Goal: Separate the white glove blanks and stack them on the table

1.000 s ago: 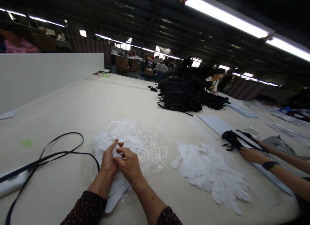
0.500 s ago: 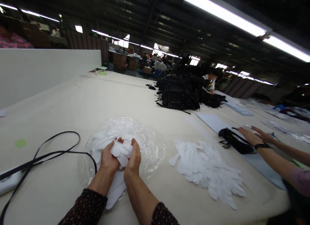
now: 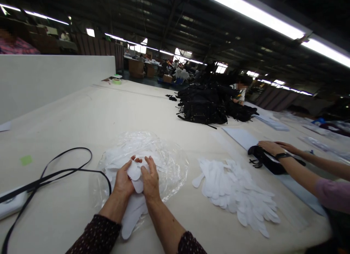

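Note:
My left hand (image 3: 124,178) and my right hand (image 3: 150,178) are curled around a small stack of white flat pieces (image 3: 134,170) with rounded ends, insole-like in outline. The right fingers press on the stack's top and side. Under both hands lies a clear plastic bag (image 3: 172,162) full of similar white pieces. One long white piece (image 3: 131,219) sticks out from it between my forearms. To the right, a loose fanned heap of white pieces (image 3: 235,192) rests on the table. The lower fingers are partly hidden by the stack.
Black straps (image 3: 68,171) and a white power strip (image 3: 12,206) lie at left. Black bags (image 3: 202,110) are piled further back. At right, a co-worker's hands (image 3: 270,147) press on a black pouch (image 3: 264,160). A white partition (image 3: 54,79) borders the table's far left.
My right fingers have shifted over the stack, which now shows fewer spread pieces between my hands. The co-worker's hands have moved left onto the black pouch.

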Motion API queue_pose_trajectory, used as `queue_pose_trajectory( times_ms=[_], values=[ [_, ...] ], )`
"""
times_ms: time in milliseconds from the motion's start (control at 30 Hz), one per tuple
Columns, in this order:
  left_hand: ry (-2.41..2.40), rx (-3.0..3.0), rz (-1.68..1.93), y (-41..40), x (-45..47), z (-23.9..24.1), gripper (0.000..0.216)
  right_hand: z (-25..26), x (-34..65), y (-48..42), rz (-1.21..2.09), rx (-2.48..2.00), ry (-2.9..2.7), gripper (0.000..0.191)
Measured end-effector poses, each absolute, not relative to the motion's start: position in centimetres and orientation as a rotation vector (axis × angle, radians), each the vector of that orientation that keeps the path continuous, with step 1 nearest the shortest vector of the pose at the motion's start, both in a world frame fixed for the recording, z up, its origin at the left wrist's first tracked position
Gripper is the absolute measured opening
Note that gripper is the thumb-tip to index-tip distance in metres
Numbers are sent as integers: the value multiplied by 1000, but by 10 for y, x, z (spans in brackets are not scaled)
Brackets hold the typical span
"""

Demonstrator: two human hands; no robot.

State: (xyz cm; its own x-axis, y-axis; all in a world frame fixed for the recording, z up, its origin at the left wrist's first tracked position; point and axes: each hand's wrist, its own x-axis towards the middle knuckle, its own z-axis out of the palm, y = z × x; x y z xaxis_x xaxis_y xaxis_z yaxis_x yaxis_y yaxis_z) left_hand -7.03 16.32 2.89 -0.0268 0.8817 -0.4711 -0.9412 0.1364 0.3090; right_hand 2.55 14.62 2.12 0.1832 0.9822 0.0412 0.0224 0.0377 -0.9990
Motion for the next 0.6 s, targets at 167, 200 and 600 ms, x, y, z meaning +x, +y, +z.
queue_pose_trajectory(
  times_ms=[167, 200, 600],
  values=[
    [684, -137, 1513, 166, -83, 32, 18, 37, 52, 125, 887, -1201, -1289, 38],
    [698, -140, 1515, 167, -84, 32, 18, 39, 57, 118, 860, -1185, -1378, 38],
    [759, -125, 1449, 162, -73, 28, 20, 40, 57, 108, 664, -1036, -1965, 27]
  ],
)
